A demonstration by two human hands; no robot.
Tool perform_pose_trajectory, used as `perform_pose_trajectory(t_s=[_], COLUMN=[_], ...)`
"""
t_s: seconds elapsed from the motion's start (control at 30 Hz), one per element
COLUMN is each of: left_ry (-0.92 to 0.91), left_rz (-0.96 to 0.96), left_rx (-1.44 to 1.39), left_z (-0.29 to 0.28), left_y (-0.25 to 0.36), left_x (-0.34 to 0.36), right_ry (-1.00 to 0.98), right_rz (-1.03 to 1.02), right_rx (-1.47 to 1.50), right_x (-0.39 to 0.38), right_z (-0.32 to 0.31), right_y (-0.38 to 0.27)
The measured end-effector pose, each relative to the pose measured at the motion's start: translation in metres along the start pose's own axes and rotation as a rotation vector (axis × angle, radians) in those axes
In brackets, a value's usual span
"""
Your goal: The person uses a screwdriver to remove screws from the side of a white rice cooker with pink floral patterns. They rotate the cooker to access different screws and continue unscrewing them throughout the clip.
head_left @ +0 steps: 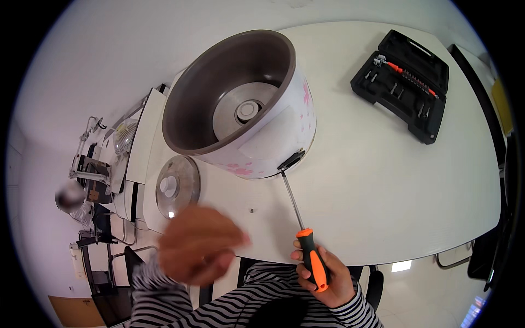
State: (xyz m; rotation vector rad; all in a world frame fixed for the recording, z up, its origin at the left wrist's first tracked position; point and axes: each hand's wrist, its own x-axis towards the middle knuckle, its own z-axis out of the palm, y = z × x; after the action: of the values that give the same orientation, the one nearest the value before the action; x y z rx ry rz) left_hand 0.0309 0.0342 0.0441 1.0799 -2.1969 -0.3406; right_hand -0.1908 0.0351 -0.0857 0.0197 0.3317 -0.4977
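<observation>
A rice cooker body (273, 134), white with pink flowers, stands tilted in view without its inner pot; a heating plate (229, 115) shows inside. My right hand (336, 279) is wrapped round the orange and black handle of a screwdriver (313, 257). The screwdriver's tip meets the black panel (291, 160) low on the cooker's front. Over the near left table edge hovers my left hand (199, 246), smeared by motion, so its fingers cannot be read. Near it lies a glass lid (183, 183) with a white knob. A tiny screw-like piece (251, 210) rests on the tabletop.
An open black tool case (391, 101) with bits and an orange-handled tool lies at the far right of the white table (372, 202). Beyond the left edge are other desks, a fan (125, 135), chairs and a seated person (82, 210).
</observation>
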Motion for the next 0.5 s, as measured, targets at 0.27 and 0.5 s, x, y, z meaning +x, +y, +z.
perform_pose_trajectory(t_s=[0.27, 0.5], left_ry=[-0.013, 0.07], left_rz=[-0.941, -0.891], left_rx=[-1.393, -1.573], left_z=[0.112, 0.134], left_y=[0.01, -0.003], left_x=[-0.056, -0.041], right_ry=[0.06, 0.233], right_rz=[0.004, 0.034], right_rx=[0.004, -0.13], right_x=[0.0, 0.0], right_z=[0.011, 0.031], right_y=[-0.003, -0.009])
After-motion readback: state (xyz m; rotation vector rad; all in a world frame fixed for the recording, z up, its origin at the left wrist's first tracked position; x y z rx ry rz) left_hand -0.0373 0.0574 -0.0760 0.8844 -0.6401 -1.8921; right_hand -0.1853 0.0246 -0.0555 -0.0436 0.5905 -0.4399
